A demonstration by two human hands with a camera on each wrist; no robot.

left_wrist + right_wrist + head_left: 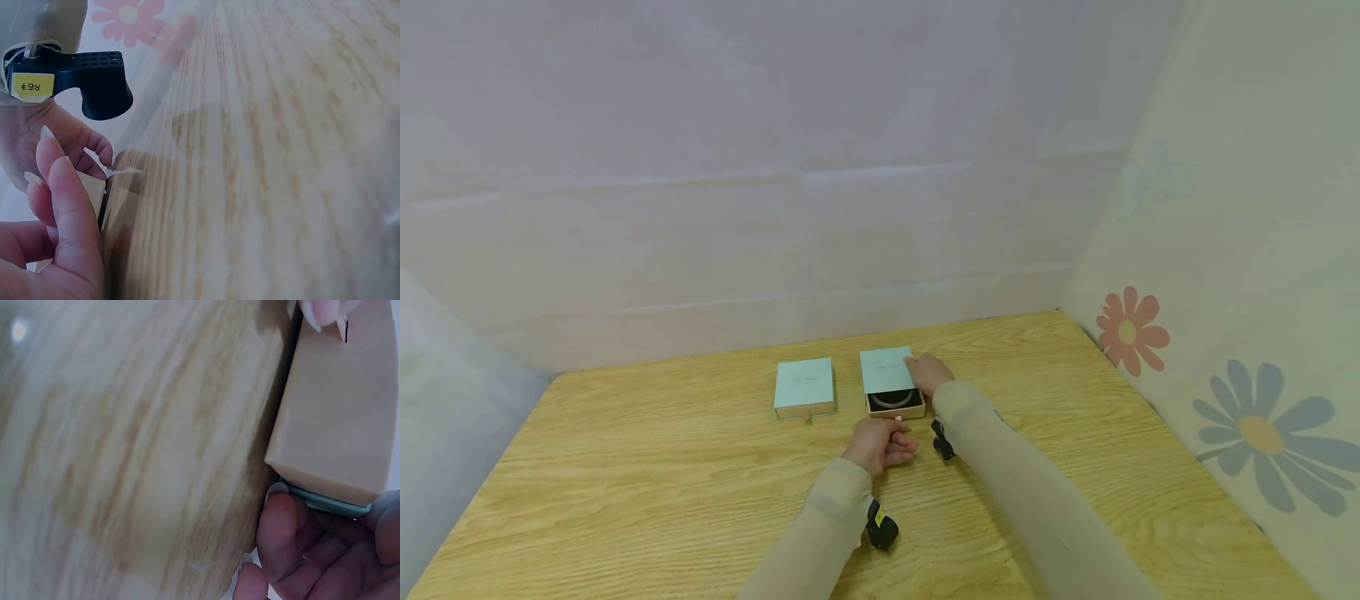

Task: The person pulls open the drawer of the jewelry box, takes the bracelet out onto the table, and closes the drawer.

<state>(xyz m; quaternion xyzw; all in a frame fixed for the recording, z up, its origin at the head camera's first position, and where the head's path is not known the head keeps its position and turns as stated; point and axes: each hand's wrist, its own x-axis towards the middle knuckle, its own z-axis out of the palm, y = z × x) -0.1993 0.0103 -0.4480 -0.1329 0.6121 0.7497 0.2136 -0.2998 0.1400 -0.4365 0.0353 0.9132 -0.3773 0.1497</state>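
Observation:
A light-blue drawer box (883,367) lies on the wooden table, its peach drawer (337,406) slid partway out toward me. Inside the drawer's black lining a ring-shaped bangle (892,405) shows, its far part hidden under the sleeve. My left hand (880,446) pinches the small ribbon tab (342,328) at the middle of the drawer front, the other fingers stretched out to the right. At the box's right side my right hand (929,373) grips the blue sleeve, with fingers along its edge in the right wrist view.
A second light-blue box (805,383), closed, with its ribbon tab facing me, lies a short way to the left. Behind the table (647,467) hangs a pale curtain (737,208); a flower-printed wall (1247,275) borders the right edge.

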